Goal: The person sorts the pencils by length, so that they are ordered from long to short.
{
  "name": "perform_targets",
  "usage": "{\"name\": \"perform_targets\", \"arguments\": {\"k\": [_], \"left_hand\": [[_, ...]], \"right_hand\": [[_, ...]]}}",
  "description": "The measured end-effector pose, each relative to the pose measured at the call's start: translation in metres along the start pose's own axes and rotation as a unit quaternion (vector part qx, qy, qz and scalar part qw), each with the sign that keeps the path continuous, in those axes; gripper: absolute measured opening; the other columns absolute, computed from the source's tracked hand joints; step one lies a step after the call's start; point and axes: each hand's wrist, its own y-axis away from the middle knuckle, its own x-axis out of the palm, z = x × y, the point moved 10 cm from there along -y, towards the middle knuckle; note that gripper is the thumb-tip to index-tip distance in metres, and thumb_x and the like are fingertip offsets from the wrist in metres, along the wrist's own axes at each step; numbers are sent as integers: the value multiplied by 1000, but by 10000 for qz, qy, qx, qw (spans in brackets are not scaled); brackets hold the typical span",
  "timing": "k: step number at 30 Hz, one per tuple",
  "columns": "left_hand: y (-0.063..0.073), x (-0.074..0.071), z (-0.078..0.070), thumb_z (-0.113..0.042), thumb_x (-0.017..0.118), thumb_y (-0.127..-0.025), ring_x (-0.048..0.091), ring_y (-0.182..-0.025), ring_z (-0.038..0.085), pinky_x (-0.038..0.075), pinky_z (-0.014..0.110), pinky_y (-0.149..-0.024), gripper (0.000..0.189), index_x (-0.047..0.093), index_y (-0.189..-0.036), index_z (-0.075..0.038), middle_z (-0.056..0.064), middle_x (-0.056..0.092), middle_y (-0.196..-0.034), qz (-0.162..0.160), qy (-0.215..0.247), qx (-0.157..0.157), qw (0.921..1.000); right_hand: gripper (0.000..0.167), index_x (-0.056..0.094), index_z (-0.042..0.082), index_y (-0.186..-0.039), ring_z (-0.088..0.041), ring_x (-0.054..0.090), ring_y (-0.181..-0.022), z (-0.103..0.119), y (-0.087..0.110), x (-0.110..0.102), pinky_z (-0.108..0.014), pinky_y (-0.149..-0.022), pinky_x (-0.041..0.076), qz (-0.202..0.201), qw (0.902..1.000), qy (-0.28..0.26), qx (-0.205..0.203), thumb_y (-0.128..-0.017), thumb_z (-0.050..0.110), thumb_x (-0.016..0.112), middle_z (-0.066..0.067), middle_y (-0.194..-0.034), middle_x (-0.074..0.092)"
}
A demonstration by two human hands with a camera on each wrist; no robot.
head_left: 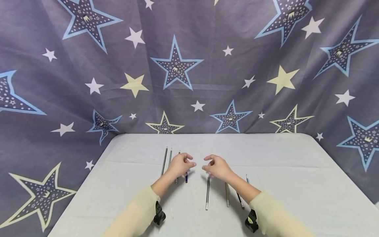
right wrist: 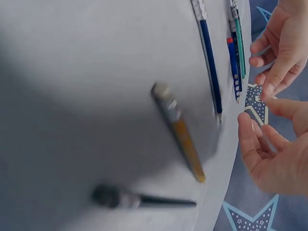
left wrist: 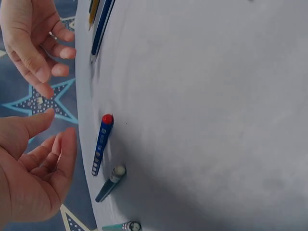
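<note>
Both hands hover over the table, facing each other across a small gap, fingers loosely bent and holding nothing. Beneath and beside the left hand (head_left: pixel 178 165) lie a dark pencil (head_left: pixel 164 162), a teal pencil (head_left: pixel 170 156) and a blue one with a red end (left wrist: pixel 102 144); the hand partly covers some of them. Nearest the right hand (head_left: pixel 218 168) is a dark blue striped pencil (head_left: pixel 207 194). A yellow pencil (head_left: pixel 227 195), a black pencil (head_left: pixel 240 200) and another teal pencil (head_left: pixel 247 178) lie by the right forearm, which hides parts of them.
A white cloth covers the table (head_left: pixel 284 184), and its far edge meets a grey curtain (head_left: pixel 201 75) printed with stars. Black straps with devices sit on the left wrist (head_left: pixel 159 214) and right wrist (head_left: pixel 251 222).
</note>
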Motion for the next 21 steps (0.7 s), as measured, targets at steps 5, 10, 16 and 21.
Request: {"name": "perform_targets", "arguments": {"k": [5, 10, 16, 21], "left_hand": [[4, 5, -2, -23, 69, -84, 61, -54, 21, 54, 28, -47, 35, 61, -112, -2, 5, 63, -80, 98, 122, 33, 9999], [8, 12, -6, -22, 70, -84, 64, -59, 27, 54, 28, -46, 34, 62, -110, -1, 5, 62, -77, 182, 169, 122, 9996], [15, 21, -12, -21, 69, -85, 63, -56, 30, 53, 32, -44, 33, 62, -109, -1, 4, 60, -74, 330, 181, 255, 9990], [20, 29, -17, -23, 68, -85, 64, -56, 29, 50, 27, -44, 31, 63, -107, -1, 3, 60, -73, 432, 115, 396, 9982]], "right_hand": [[39, 57, 1, -121, -24, 61, -64, -9, 4, -10, -34, -56, 57, -56, 9999, 57, 75, -85, 14, 67, -7, -77, 58], [39, 57, 1, -120, -23, 61, -63, -12, 9, -17, -33, -56, 56, -66, 9998, 191, 66, -84, 13, 67, -7, -78, 58], [39, 57, 1, -119, -22, 57, -57, -18, 17, -23, -29, -50, 50, -9, 9994, 350, 32, -84, 13, 67, -6, -76, 58], [38, 58, 0, -118, -20, 58, -61, -26, 27, -33, -30, -53, 53, 8, 9992, 409, 46, -84, 13, 68, -6, -79, 57]]}}
